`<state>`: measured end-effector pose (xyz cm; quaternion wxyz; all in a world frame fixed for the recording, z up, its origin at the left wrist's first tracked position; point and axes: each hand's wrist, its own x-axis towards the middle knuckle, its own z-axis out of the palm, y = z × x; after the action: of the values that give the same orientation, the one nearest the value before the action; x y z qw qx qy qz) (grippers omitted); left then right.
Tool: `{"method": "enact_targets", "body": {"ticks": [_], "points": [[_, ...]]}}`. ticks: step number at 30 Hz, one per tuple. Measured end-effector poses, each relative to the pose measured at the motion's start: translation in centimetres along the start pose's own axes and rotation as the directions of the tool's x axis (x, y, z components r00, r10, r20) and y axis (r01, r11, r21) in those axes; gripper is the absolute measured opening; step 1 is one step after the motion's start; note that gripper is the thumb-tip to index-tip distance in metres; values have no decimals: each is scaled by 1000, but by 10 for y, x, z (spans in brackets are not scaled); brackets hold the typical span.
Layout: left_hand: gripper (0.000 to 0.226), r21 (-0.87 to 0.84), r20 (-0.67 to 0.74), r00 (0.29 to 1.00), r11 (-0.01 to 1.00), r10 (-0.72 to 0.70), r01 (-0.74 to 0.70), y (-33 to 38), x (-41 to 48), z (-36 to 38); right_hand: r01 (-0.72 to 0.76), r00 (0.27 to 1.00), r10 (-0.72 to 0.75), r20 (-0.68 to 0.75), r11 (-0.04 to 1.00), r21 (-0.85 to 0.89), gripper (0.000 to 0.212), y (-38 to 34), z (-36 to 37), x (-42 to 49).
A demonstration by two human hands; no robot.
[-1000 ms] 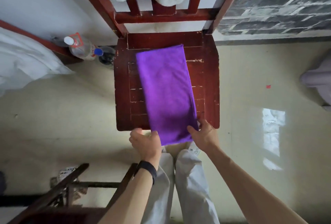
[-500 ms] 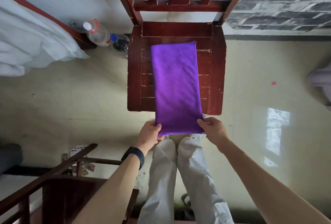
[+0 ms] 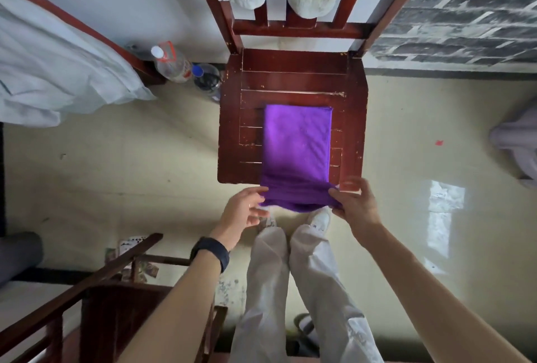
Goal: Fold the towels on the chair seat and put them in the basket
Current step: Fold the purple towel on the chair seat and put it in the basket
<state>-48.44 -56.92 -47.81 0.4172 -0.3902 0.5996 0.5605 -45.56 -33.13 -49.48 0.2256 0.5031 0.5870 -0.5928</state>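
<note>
Wooden chair [image 3: 293, 78] seen from above, seat turned toward viewer. Purple towel [image 3: 296, 145] laid lengthwise on seat as narrow strip, near end draped past front edge. Near right corner pinched by right hand [image 3: 356, 206]. Near left corner met by left hand [image 3: 242, 213], thumb above, fingers below; blurred, so grip cannot be told. Basket not seen. Best judged: both near corners lifted together, carried to far edge, corners matched, crease pressed flat.
</note>
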Motion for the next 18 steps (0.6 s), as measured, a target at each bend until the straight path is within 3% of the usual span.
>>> {"method": "enact_targets", "body": {"ticks": [4,7,9,11,14,18], "points": [[27,296,91,984,940,152,-172,52,25,-8,57,998,-56,24,998,-9,22,-49,16,26],[25,499,84,938,801,335,-331,78,61,-11,41,990,-47,136,998,49,18,-79,24,47],[26,615,71,906,696,418,-370,93,83,-11,104,975,-92,200,993,-49,26,-88,28,65],[28,636,55,893,674,447,-376,105,102,-8,223,966,-186,179,950,-218,32,-90,33,85],[33,577,35,913,738,406,-350,111,130,-4,290,953,-302,38,861,-418,20,-91,41,112],[37,611,-5,901,714,434,-341,113,153,2,292,939,-342,-28,840,-458,23,-93,52,135]]}}
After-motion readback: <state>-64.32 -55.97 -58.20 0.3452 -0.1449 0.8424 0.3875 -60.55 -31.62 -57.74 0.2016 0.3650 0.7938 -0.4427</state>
